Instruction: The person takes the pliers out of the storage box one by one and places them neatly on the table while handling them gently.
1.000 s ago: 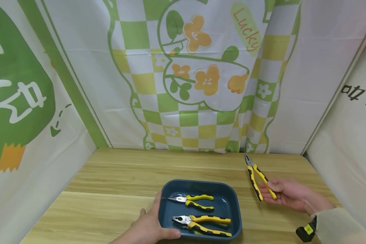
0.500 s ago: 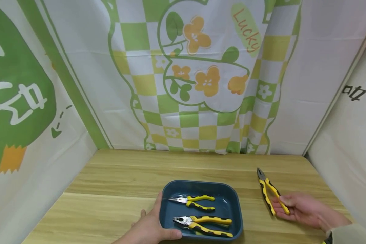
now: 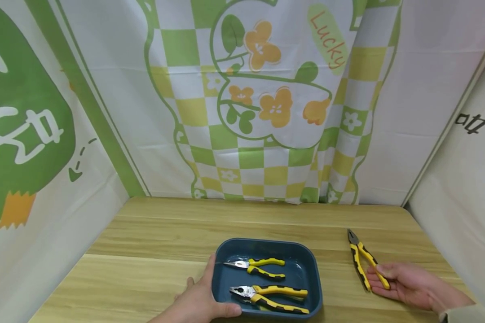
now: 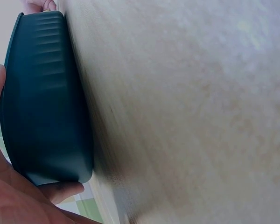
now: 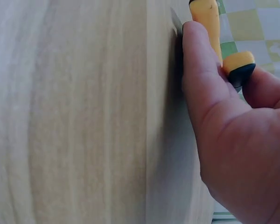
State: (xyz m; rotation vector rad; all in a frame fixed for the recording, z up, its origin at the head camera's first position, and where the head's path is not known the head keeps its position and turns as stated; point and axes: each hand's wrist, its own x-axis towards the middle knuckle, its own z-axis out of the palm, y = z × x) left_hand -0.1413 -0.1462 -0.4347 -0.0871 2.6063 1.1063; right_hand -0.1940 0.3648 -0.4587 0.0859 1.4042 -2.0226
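Observation:
My right hand (image 3: 414, 285) pinches yellow-and-black combination pliers (image 3: 355, 249) by one handle, between thumb and fingers. The jaws point away to the back left, and the handles are spread. In the right wrist view, the fingers lie under the yellow handles (image 5: 239, 65), low by the wooden surface. My left hand (image 3: 200, 298) grips the left end of a dark blue box (image 3: 303, 255), thumb over its near rim and fingers along its outer wall. Inside lie long-nose pliers (image 3: 240, 264) at the back and larger combination pliers (image 3: 246, 291) at the front, jaws to the left.
The box stands on a wooden table (image 3: 153, 251), near its front. Printed green-and-white checked cloth (image 3: 266, 175) hangs along the back edge. White cloth walls stand to the left and right.
My right hand has drawn the held pliers toward the right and front of the table, slowing in the last half second. The left hand stays on the box.

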